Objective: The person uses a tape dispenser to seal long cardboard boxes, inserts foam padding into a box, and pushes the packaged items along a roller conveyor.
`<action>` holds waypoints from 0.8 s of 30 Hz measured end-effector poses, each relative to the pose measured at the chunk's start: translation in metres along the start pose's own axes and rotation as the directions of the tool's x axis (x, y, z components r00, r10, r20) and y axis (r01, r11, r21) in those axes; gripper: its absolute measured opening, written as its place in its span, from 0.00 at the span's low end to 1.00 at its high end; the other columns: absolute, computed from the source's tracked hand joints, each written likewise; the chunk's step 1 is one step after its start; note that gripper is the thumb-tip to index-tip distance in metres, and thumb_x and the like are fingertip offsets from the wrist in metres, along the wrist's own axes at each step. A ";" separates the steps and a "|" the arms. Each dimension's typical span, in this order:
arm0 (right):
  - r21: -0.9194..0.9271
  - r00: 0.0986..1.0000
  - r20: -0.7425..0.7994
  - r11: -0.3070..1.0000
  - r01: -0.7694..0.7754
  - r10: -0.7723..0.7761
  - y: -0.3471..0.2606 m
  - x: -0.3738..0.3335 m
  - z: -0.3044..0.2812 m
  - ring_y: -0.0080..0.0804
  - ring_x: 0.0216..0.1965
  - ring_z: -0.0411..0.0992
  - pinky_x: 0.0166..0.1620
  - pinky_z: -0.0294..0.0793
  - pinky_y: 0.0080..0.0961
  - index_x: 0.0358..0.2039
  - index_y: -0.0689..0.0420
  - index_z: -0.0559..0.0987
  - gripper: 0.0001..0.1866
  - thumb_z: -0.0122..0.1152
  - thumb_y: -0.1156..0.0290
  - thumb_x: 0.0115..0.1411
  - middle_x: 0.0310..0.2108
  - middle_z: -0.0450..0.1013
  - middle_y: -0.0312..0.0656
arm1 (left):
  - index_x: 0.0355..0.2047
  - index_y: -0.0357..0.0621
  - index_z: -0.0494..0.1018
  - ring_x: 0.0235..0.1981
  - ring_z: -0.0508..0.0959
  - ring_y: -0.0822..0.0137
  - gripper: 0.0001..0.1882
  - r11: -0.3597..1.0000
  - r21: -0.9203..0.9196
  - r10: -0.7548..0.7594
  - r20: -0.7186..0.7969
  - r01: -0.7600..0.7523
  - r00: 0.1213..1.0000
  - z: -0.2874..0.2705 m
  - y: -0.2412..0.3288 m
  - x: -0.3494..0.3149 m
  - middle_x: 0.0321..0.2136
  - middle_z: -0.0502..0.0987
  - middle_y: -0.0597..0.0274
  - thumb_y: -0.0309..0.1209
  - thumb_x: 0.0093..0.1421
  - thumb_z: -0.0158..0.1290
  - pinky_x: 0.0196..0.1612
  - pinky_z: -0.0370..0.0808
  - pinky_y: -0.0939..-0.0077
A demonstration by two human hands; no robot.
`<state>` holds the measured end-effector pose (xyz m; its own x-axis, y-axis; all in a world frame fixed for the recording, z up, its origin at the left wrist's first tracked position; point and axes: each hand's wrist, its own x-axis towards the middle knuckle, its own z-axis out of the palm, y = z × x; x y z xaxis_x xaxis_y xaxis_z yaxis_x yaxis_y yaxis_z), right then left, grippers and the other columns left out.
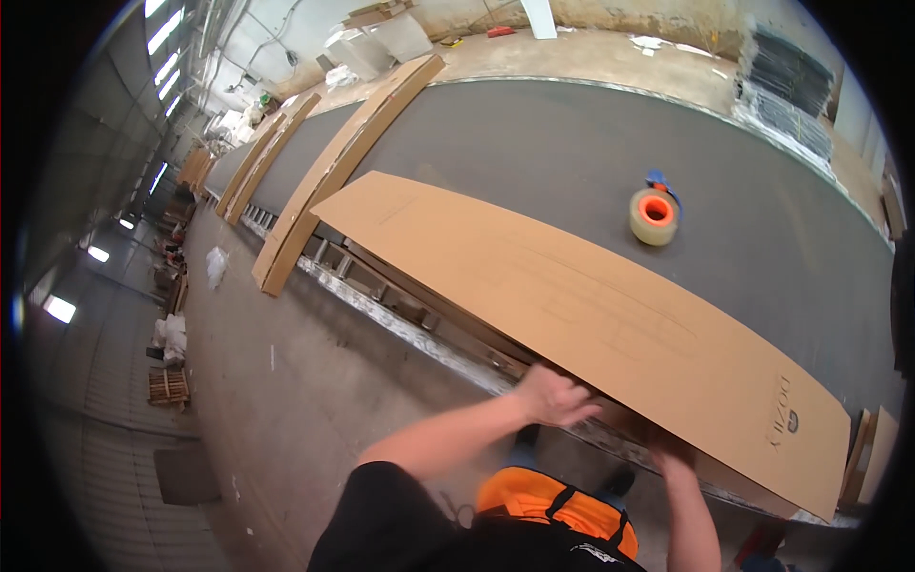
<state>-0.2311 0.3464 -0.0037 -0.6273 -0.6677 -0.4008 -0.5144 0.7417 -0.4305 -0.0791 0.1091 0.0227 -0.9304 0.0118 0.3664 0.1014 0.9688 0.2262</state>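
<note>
A long flat cardboard box [572, 305] lies along the near edge of the grey conveyor belt, its broad brown face up with faint outlines and dark print. At the middle of the box's near side is my left hand [558, 396], its fingers curled and slightly blurred. Whether it grips anything there is hidden. Farther right, my right hand [673, 456] reaches up to the same near side, and the box's overhang hides its fingers. Beyond the box, a tape dispenser [655, 212] with a roll of clear tape on an orange core rests on the belt.
Several long narrow cartons [348, 162] lie across the belt [534, 143] at the left. More cardboard pieces [872, 458] stand at the right end. A stack of dark wrapped panels [786, 91] is at the far right. A wooden pallet [169, 386] sits on the floor at left.
</note>
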 end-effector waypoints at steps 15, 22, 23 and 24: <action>-0.431 0.984 0.081 0.884 0.180 -0.161 -0.190 0.077 0.048 0.54 0.59 0.66 0.60 0.66 0.43 0.58 0.59 0.71 0.24 0.44 0.59 0.67 0.58 0.68 0.54 | 0.56 0.50 0.71 0.54 0.73 0.55 0.26 0.895 0.026 -0.447 0.046 0.446 0.893 -0.033 -0.258 -0.073 0.54 0.75 0.57 0.49 0.62 0.48 0.57 0.70 0.58; -0.061 0.993 0.119 0.998 0.027 -0.020 -0.235 0.083 0.025 0.53 0.62 0.63 0.63 0.60 0.42 0.59 0.58 0.69 0.30 0.41 0.47 0.68 0.59 0.68 0.52 | 0.52 0.52 0.75 0.54 0.75 0.57 0.25 0.771 0.361 -0.621 0.242 0.524 0.746 -0.142 -0.352 -0.123 0.51 0.77 0.60 0.43 0.52 0.57 0.54 0.72 0.57; -0.072 0.981 0.189 0.997 -0.022 0.036 -0.236 0.081 0.023 0.53 0.62 0.62 0.64 0.59 0.42 0.60 0.58 0.69 0.31 0.39 0.46 0.68 0.60 0.67 0.52 | 0.49 0.52 0.77 0.51 0.77 0.58 0.22 0.727 0.360 -0.659 0.128 0.584 0.741 -0.173 -0.376 -0.127 0.48 0.79 0.60 0.40 0.53 0.56 0.51 0.74 0.58; -0.088 0.974 0.219 0.996 -0.035 0.053 -0.242 0.080 0.023 0.53 0.63 0.61 0.64 0.59 0.42 0.61 0.57 0.68 0.32 0.39 0.46 0.68 0.61 0.66 0.52 | 0.47 0.51 0.78 0.49 0.78 0.58 0.19 0.677 0.367 -0.684 -0.007 0.638 0.729 -0.186 -0.412 -0.157 0.45 0.80 0.58 0.39 0.55 0.54 0.50 0.73 0.59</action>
<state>-0.1433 0.1123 0.0504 -0.5108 -0.6250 -0.5903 -0.5414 0.7672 -0.3438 0.0904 -0.3380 0.0404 -0.7455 -0.6558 0.1191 -0.6544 0.7541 0.0560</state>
